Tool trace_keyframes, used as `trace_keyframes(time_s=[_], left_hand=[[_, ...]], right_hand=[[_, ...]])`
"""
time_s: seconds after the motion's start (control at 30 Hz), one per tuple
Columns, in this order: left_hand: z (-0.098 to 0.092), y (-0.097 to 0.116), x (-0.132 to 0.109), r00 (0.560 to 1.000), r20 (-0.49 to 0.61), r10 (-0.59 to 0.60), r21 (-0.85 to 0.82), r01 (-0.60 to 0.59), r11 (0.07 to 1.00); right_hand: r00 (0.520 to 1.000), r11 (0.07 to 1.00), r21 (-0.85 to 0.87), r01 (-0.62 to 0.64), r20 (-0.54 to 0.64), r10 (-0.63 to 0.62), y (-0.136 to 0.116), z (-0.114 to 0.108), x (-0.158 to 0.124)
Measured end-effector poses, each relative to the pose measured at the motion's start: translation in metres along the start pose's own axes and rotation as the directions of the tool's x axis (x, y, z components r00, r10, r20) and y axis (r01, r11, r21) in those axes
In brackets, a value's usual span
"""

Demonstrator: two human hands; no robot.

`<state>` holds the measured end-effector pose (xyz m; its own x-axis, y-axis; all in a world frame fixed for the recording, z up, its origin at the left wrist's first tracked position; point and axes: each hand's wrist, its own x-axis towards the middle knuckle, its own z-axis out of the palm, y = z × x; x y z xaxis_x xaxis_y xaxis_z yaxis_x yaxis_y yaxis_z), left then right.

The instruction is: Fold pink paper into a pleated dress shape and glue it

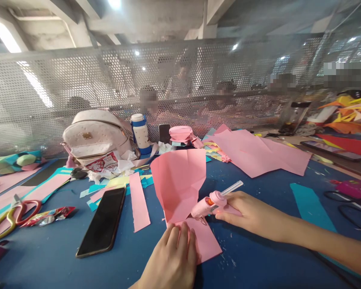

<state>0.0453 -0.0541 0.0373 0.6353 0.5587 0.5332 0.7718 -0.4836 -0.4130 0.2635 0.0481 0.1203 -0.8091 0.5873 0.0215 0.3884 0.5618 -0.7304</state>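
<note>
My right hand (248, 212) is closed around the handle of a small pink glue gun (205, 205), and a clear glue stick (233, 187) juts out of its back. The gun's nozzle points left, close to the fold of a pink paper (180, 180). One part of that paper stands up and curves; the other part lies flat on the blue table (240, 257). My left hand (171, 257) holds the paper down near the fold, fingers bent and close together, its thumb hidden.
A black phone (104, 220), a pink strip (139, 202) and scissors (16, 214) lie to the left. Farther back are a white backpack (100, 132), a bottle (140, 132) and large pink sheets (255, 150). A blue strip (313, 206) and black cables (349, 208) are at right.
</note>
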Motion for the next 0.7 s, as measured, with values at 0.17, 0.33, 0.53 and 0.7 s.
trace_keyframes(time_s=[0.17, 0.33, 0.53, 0.7], left_hand=[[0.0, -0.001, 0.001, 0.999, -0.028, 0.018, -0.024, -0.019, 1.0], [0.003, -0.002, -0.004, 1.0, -0.026, 0.004, -0.016, -0.005, 1.0], [0.004, -0.003, -0.004, 0.999, -0.037, -0.003, -0.016, 0.002, 1.0], [0.004, -0.002, -0.002, 0.998, -0.066, -0.019, -0.028, 0.017, 0.999]], right_hand=[[1.0, 1.0, 0.016, -0.015, 0.001, 0.015, 0.001, -0.003, -0.003], [1.0, 0.999, 0.032, -0.028, 0.002, 0.028, 0.002, -0.008, -0.008], [0.999, 0.999, -0.007, -0.044, -0.008, 0.044, 0.006, -0.011, -0.011], [0.998, 0.997, -0.037, -0.07, -0.012, 0.069, 0.008, -0.015, -0.013]])
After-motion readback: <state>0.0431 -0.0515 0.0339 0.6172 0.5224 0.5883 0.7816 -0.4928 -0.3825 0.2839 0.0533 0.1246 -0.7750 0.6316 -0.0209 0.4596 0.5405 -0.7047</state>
